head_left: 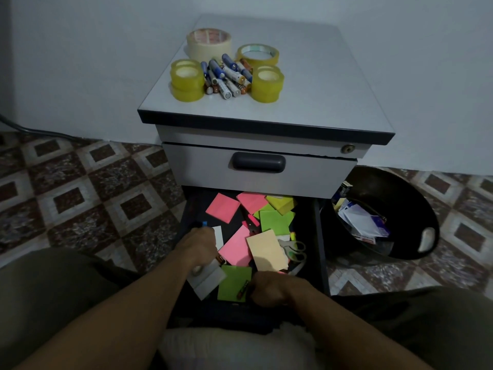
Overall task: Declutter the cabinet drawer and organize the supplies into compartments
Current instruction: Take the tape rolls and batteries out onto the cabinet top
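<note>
Loose sticky-note pads (274,221) and scissors (293,249) crowd the open drawer (306,220) under the overhanging closed drawer (202,168).

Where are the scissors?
In the head view, the scissors lie on the right side of the open drawer, just right of the tan pad, toward the bin.

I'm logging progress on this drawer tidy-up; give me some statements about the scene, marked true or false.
1. Batteries lie piled on the cabinet top among tape rolls. True.
2. The upper drawer is pulled open. False: it is shut; the lower drawer is open.
3. Scissors lie in the lower drawer. True.
4. The bin is empty. False: it holds papers.
5. Both hands rest on the cabinet top. False: the left hand and right hand reach into the lower drawer.
</note>
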`<action>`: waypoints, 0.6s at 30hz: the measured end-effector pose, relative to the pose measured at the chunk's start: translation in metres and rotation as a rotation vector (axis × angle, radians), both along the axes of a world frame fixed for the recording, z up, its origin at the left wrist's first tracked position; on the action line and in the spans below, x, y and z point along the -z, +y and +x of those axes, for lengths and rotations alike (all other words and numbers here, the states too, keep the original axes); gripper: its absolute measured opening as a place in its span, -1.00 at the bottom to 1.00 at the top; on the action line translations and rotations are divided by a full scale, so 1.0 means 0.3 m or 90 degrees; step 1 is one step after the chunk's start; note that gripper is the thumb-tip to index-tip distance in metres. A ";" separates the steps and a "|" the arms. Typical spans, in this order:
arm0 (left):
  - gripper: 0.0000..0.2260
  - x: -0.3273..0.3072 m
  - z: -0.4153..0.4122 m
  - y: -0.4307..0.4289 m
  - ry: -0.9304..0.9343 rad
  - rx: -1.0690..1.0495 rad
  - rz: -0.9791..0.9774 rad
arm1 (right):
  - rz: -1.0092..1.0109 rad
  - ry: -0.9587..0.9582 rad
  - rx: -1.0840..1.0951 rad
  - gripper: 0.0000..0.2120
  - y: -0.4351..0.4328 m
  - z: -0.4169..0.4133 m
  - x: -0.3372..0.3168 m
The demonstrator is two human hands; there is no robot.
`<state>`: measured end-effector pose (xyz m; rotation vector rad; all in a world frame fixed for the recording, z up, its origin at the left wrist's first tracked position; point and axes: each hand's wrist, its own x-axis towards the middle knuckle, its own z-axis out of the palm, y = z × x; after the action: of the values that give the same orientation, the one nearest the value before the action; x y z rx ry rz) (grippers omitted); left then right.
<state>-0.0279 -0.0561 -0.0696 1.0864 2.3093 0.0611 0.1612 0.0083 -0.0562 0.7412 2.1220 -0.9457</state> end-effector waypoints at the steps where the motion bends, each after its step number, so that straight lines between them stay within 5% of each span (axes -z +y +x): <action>1: -0.81 -0.002 -0.001 0.001 -0.004 -0.001 0.001 | -0.001 0.008 0.000 -0.67 -0.001 0.001 -0.003; 10: -0.80 -0.011 0.014 -0.017 -0.097 0.085 0.002 | 0.007 0.031 0.026 -0.68 -0.007 0.005 0.067; 14: -0.85 -0.037 0.080 -0.017 -0.209 0.176 -0.136 | 0.031 0.056 0.018 -0.67 0.016 0.010 0.081; 18: -0.59 -0.021 0.137 -0.041 -0.115 0.253 -0.253 | 0.089 0.132 0.049 -0.70 0.041 0.018 0.085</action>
<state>0.0132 -0.0685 -0.0633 1.2443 1.8065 -0.4172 0.1666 0.0205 -0.0817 0.8295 2.3756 -0.9565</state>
